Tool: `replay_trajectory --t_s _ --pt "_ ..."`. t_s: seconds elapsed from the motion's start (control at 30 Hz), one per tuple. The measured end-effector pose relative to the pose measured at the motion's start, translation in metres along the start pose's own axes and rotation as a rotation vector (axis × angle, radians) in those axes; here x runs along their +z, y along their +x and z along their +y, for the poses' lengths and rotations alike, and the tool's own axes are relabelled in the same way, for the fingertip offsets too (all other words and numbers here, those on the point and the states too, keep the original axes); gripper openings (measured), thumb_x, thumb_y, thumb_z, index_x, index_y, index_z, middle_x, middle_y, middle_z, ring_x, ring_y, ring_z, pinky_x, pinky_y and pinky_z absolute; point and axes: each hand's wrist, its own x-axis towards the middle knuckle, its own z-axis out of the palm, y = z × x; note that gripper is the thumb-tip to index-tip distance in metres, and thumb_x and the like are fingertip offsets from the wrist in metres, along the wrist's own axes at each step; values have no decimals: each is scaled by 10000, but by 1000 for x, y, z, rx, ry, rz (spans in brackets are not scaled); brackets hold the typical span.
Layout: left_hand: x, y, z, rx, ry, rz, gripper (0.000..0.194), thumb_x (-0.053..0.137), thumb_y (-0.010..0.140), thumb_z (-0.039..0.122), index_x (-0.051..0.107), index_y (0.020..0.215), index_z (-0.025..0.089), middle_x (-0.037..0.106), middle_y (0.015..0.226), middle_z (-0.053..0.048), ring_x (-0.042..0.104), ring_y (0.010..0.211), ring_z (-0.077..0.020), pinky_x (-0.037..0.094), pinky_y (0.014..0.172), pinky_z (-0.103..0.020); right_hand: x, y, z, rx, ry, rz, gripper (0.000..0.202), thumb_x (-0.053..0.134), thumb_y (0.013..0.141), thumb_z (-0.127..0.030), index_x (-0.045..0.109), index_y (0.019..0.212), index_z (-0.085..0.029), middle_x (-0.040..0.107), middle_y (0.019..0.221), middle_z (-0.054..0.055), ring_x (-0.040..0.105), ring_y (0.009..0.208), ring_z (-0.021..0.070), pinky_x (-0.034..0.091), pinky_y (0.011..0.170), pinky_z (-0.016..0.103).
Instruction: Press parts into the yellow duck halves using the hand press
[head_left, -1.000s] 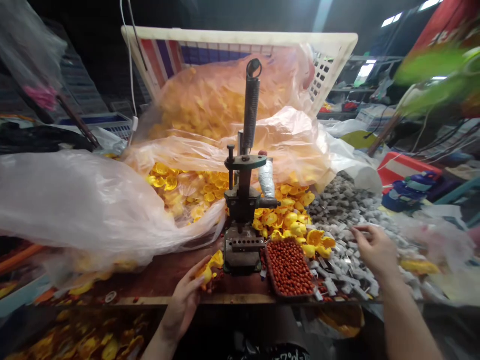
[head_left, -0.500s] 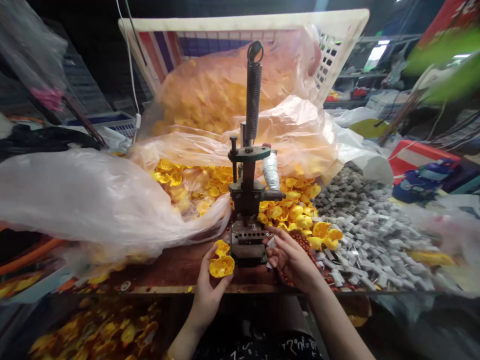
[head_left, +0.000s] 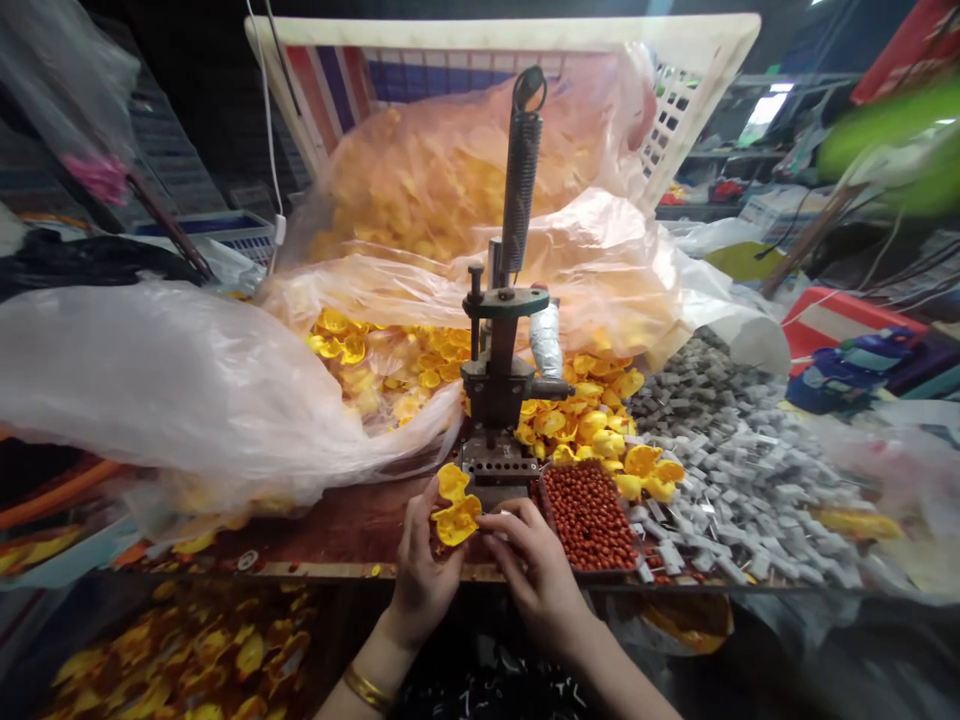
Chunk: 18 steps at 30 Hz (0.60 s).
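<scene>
My left hand (head_left: 427, 555) is closed around a yellow plastic shell (head_left: 456, 520) made of two hollow, rounded parts joined together, its hollows turned towards me. At the shell's right edge, the fingertips of my right hand (head_left: 529, 550) are pinched together; whatever they hold is too small or hidden to name. Just behind both hands stands a dark metal hand press (head_left: 496, 395) with a tall spring and a foil-wrapped handle (head_left: 545, 340). Right of the press base lies a tray of small red-brown beads (head_left: 589, 515).
A heap of grey-white small blocks (head_left: 720, 460) with thin pins spreads over the right side. More yellow shells (head_left: 600, 430) lie behind the press, spilling from a clear plastic bag (head_left: 480, 200) in a tilted white crate (head_left: 502, 30). Yellow pieces (head_left: 187, 650) fill the space below left.
My right hand has moved left and down from the press base and bead tray to the yellow shell, uncovering the beads. My left hand has tilted the shell and lifted it slightly.
</scene>
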Motion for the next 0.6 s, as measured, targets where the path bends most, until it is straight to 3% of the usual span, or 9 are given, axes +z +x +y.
replay_trajectory --t_s 0.1,0.2,0.43,0.6 --pt "1 0 1 13 -8 -7 742 618 790 128 283 1438 260 562 1145 -100 608 1009 -216 534 838 -326 8 -3 3 -25 -45 23 253 536 882 -208 552 1134 -187 625 953 70 624 841 158 529 745 260" --pt "1 0 2 42 -13 -6 711 608 797 141 306 1428 267 551 1136 -95 603 987 -215 536 827 -331 13 -4 5 -93 -86 79 166 581 870 -212 575 1033 -183 614 940 67 621 828 155 538 729 250" --pt "1 -1 4 90 -117 -58 690 619 828 304 298 1436 239 502 1164 -124 577 995 -232 536 826 -359 19 -4 8 -255 -139 230 202 643 830 -151 576 1018 -182 591 929 62 616 822 143 548 711 228" --pt "4 1 3 135 -83 -36 683 625 827 269 307 1430 251 511 1148 -119 574 996 -229 539 816 -353 25 -5 14 -313 -178 278 132 613 853 -147 570 974 -180 577 932 74 617 818 142 553 700 226"
